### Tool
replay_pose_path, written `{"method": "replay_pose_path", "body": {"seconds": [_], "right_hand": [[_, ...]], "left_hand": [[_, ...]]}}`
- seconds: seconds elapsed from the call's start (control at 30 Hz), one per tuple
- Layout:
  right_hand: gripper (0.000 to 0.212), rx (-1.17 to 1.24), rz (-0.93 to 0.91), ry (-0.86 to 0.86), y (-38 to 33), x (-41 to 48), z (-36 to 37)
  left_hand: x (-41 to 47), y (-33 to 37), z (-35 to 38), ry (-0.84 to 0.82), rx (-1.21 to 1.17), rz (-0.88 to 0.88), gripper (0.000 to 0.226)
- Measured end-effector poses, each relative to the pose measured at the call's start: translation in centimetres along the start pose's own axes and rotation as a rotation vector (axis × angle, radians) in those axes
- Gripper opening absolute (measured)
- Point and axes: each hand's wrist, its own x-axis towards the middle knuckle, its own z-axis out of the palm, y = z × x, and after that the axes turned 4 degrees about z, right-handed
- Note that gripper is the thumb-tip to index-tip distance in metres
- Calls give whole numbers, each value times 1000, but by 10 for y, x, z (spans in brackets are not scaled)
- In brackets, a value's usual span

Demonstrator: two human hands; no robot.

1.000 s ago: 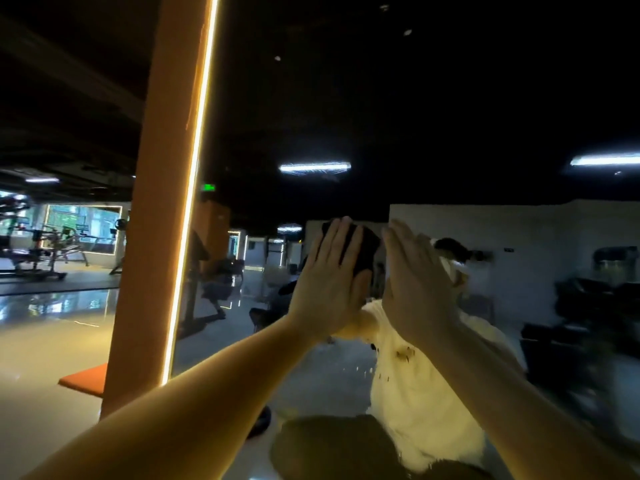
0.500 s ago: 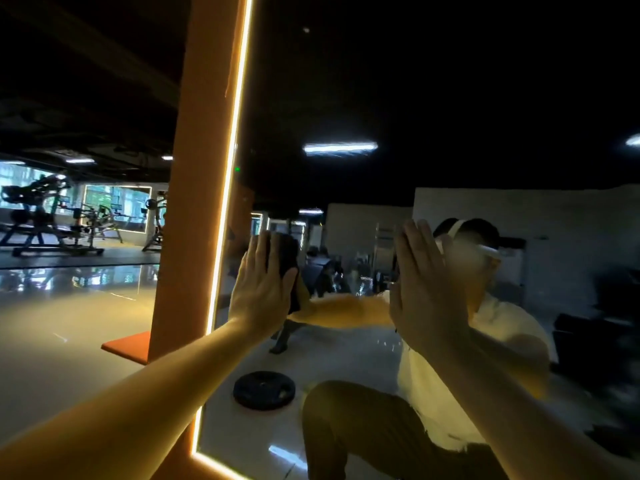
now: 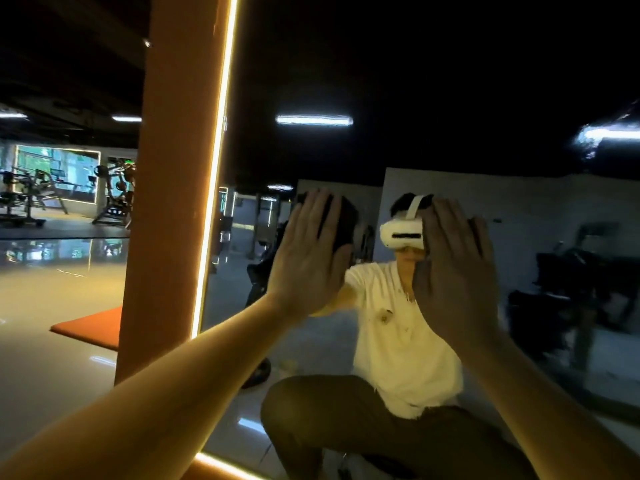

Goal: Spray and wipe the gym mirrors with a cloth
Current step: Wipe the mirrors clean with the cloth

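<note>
pillar (image 3: 176,202) at 9 o'clock. left hand (image 3: 308,261), fingers straight and spread, presses the cloth (image 3: 344,220) on the mirror (image 3: 450,98) at centre. right hand (image 3: 453,275) at 3 o'clock, fingers straight, appears flat on glass. risk: ungripped cloth slips down; bare palm smears glass. cloth shows toward 1 o'clock; long axis hidden.

Gym: weight machines (image 3: 31,195), wall mirror (image 3: 450,133) w/ lit edge, glossy floor (image 3: 52,299)
</note>
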Motion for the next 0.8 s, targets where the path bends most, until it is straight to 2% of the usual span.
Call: {"method": "replay_pose_path", "body": {"seconds": [0.17,0.23,0.3,0.47,0.67,0.8], "right_hand": [[62,-18,63,-65,-15,-14,1],[63,-38,74,-90,-17,-18,1],[63,-43,81,-106,-17,-16,-1],[61,42,79,-129,-11,-30,-17],[60,110,131,-129,20,-86,-39],[78,144,176,-180,29,-107,-41]], "left_hand": [[-26,-80,-22,66,42,-203,68],[-34,-96,-28,52,39,-219,68],[-37,-95,-27,53,34,-240,68],[-30,-50,-14,102,-29,-455,69],[-37,76,21,3,-54,-137,68],[-44,147,40,-68,-56,-8,68]]}}
